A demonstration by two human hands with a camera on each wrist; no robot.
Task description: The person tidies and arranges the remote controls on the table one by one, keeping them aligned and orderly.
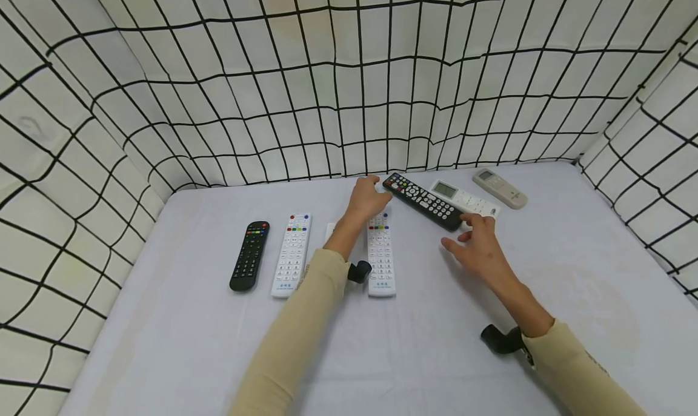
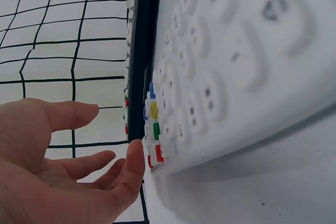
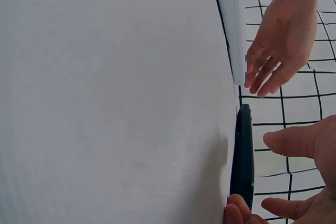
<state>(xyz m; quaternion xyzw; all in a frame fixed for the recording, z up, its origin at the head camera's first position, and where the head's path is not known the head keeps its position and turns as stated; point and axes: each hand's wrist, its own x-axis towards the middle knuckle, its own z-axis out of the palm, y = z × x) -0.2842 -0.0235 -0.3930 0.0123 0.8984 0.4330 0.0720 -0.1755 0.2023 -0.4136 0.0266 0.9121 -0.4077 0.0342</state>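
Observation:
A long black remote control (image 1: pixel 422 201) with white buttons lies slantwise at the back of the table. My left hand (image 1: pixel 368 199) hovers by its upper end, thumb and fingers apart and nothing between them. Below that hand lies a white remote control (image 1: pixel 380 258), large in the left wrist view. At the black remote's lower end is my right hand (image 1: pixel 480 246), fingers spread and loosely bent. In the right wrist view its fingertips (image 3: pixel 236 211) come close to the dark remote's edge; whether they touch it, I cannot tell.
Further right lie a white remote with a display (image 1: pixel 463 199), partly behind the black one, and a beige remote (image 1: pixel 498 188). To the left are another black remote (image 1: pixel 249 255) and another white remote (image 1: pixel 291 255). Black netting (image 1: pixel 338 110) over white cloth borders the table.

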